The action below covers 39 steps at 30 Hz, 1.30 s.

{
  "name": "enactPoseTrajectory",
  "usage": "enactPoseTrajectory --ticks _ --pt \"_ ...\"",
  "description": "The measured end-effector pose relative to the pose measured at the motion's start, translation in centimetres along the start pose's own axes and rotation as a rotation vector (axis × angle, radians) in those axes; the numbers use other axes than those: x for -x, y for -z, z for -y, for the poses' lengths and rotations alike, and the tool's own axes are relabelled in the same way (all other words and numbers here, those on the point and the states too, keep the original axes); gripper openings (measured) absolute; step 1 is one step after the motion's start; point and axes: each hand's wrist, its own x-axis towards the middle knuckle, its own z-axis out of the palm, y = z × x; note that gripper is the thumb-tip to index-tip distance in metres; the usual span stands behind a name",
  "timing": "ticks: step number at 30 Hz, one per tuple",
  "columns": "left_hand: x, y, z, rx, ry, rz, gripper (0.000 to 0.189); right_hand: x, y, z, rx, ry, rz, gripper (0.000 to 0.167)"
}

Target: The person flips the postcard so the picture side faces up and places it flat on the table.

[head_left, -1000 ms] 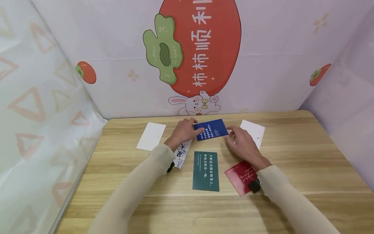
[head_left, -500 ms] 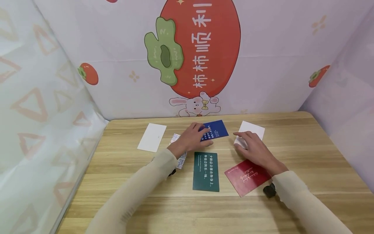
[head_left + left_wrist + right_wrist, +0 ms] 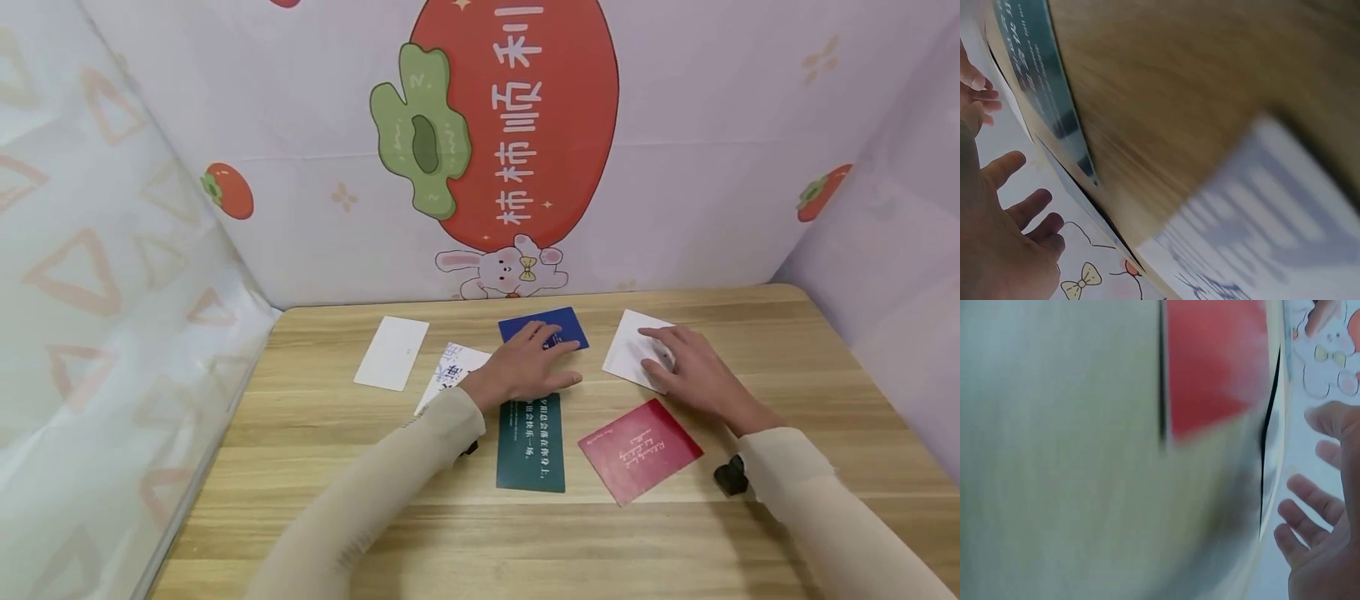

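Observation:
My left hand (image 3: 525, 365) hovers with spread, relaxed fingers and holds nothing. In the head view it overlaps the blue card (image 3: 572, 321) and the top of the green card (image 3: 531, 458). Over the white card (image 3: 626, 346) at the right, my right hand (image 3: 693, 371) has its fingers loosely bent and nothing between them. The red card (image 3: 637, 454) lies just in front of that hand. In the left wrist view the fingers (image 3: 1029, 209) stand apart, and the right wrist view likewise shows bare, parted fingers (image 3: 1313, 497).
A plain white card (image 3: 392, 352) lies at the back left of the wooden table (image 3: 480, 550). Beside it is a white card with blue print and dark characters (image 3: 450, 371), partly covered by my left forearm. A printed cloth backdrop (image 3: 315, 108) rises behind the table.
The left hand has let go of the blue card, which rests at the back, and has moved right. My right hand has moved away to the right, over the white card, uncovering the red card.

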Motion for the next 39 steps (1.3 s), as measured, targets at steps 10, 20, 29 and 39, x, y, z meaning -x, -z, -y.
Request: enactPoseTrajectory --ticks 10,20,29,39 --pt "-1.4 -0.5 -2.1 -0.011 -0.005 -0.011 0.074 -0.2 2.3 -2.9 0.073 0.01 0.088 0.068" --pt "-2.4 -0.4 -3.7 -0.089 0.021 -0.015 0.077 -0.3 2.3 -4.6 0.093 -0.018 0.127 0.079" --pt "-3.3 -0.4 -4.8 -0.176 0.011 -0.021 0.074 -0.8 2.3 -5.3 0.098 -0.057 0.141 0.088" --pt "-3.9 -0.7 -5.7 -0.157 0.007 -0.021 0.069 -1.3 2.4 -5.5 0.102 -0.074 0.168 0.097"
